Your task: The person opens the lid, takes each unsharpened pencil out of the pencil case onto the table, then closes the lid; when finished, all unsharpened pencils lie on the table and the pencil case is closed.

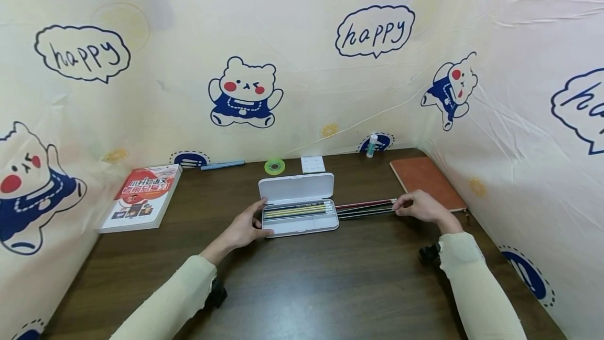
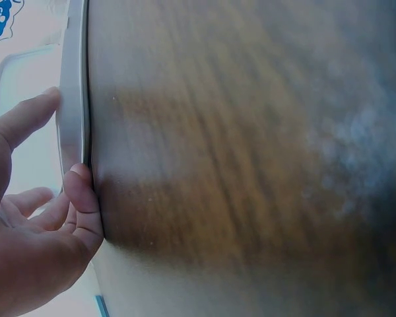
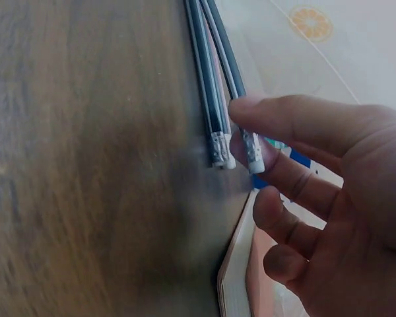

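Observation:
An open white pencil case (image 1: 306, 231) lies on the table, its lid (image 1: 296, 187) tilted up at the back. Several pencils (image 1: 294, 211) rest inside it. My left hand (image 1: 241, 229) grips the case's left end, thumb at the front edge and fingers toward the hinge side. Right of the case, several dark pencils and a reddish one (image 1: 360, 205) stretch out with their eraser ends toward my right hand (image 1: 420, 206). Thumb and index finger of that hand pinch one dark pencil (image 3: 226, 56) near its white eraser, apart from the eraser ends of the others.
A brown notebook (image 1: 424, 180) lies beyond my right hand. Along the back are a glue stick (image 1: 371, 147), a white paper pad (image 1: 312, 164), a green tape roll (image 1: 274, 167) and a blue pen (image 1: 223, 165). A thick book (image 1: 141, 193) lies at the left.

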Demonstrator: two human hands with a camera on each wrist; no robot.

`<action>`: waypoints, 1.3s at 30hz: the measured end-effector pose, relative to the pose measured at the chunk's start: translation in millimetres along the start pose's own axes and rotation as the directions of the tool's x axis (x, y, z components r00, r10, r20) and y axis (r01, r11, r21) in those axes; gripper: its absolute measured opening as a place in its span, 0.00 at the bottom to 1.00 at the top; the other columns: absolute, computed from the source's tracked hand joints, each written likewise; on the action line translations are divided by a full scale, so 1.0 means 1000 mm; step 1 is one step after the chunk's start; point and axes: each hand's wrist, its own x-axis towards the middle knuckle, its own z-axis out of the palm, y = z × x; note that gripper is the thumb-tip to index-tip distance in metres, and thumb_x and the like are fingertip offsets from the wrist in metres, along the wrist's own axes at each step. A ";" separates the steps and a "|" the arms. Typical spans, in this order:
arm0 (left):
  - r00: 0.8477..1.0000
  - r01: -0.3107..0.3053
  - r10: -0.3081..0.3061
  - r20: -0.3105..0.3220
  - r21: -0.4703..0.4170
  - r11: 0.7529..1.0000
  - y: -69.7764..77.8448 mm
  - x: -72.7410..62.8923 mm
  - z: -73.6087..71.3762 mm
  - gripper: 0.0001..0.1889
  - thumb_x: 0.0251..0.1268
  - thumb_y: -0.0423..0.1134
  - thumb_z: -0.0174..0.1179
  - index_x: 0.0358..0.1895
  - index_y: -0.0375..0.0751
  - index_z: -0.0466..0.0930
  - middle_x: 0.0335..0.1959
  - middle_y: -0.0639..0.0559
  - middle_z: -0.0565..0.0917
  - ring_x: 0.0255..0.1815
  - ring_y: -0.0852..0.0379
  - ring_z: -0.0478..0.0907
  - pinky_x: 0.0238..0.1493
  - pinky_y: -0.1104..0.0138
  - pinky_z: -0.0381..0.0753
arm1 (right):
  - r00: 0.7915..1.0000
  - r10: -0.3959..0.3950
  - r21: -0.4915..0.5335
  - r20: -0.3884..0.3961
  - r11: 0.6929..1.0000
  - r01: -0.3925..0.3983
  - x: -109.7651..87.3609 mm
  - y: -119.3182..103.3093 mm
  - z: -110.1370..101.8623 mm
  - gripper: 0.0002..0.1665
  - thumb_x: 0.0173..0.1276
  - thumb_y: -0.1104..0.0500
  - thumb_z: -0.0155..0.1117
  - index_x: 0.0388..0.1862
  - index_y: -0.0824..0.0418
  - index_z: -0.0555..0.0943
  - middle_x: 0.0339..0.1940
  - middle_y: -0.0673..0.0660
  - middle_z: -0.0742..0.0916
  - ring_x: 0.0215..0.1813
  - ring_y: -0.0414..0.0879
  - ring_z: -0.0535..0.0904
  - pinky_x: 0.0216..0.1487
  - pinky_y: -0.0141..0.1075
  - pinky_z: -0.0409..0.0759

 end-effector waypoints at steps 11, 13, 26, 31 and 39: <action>1.000 0.005 -0.005 0.000 0.012 1.000 -0.001 0.002 0.001 0.50 0.58 0.41 0.74 0.80 0.49 0.52 0.70 0.42 0.71 0.37 0.57 0.74 0.39 0.66 0.73 | 0.999 0.040 -0.060 -0.012 0.997 -0.041 0.009 -0.003 0.009 0.03 0.63 0.59 0.72 0.35 0.56 0.89 0.36 0.51 0.90 0.39 0.43 0.79 0.43 0.39 0.75; 1.000 0.009 -0.009 0.000 0.009 1.000 -0.001 0.002 0.001 0.50 0.57 0.41 0.74 0.80 0.49 0.52 0.70 0.42 0.71 0.37 0.57 0.74 0.39 0.66 0.73 | 0.999 0.043 -0.061 -0.016 0.997 -0.044 0.009 -0.004 0.010 0.03 0.63 0.59 0.72 0.35 0.56 0.89 0.36 0.51 0.91 0.39 0.43 0.79 0.43 0.39 0.75; 1.000 0.003 -0.003 -0.003 0.006 1.000 0.001 0.001 0.000 0.50 0.57 0.41 0.74 0.80 0.48 0.52 0.70 0.41 0.71 0.36 0.57 0.75 0.39 0.66 0.72 | 0.999 0.017 0.023 -0.032 1.000 -0.016 0.019 -0.019 0.010 0.08 0.67 0.56 0.69 0.43 0.55 0.88 0.41 0.52 0.90 0.41 0.45 0.81 0.44 0.42 0.79; 1.000 -0.004 0.004 -0.001 0.013 1.000 0.001 0.001 0.000 0.50 0.57 0.41 0.74 0.80 0.48 0.52 0.70 0.41 0.71 0.36 0.58 0.75 0.38 0.67 0.73 | 1.000 0.012 0.085 -0.012 0.996 -0.011 0.025 -0.039 0.015 0.10 0.69 0.55 0.66 0.47 0.56 0.87 0.44 0.53 0.89 0.44 0.46 0.80 0.46 0.41 0.78; 1.000 -0.016 0.016 0.005 0.013 1.000 -0.001 0.001 0.000 0.51 0.57 0.42 0.74 0.80 0.47 0.51 0.69 0.41 0.71 0.36 0.58 0.74 0.37 0.69 0.72 | 0.999 -0.051 0.095 -0.015 0.994 0.052 0.045 -0.065 0.031 0.12 0.70 0.56 0.66 0.49 0.58 0.87 0.43 0.51 0.89 0.45 0.46 0.80 0.51 0.43 0.78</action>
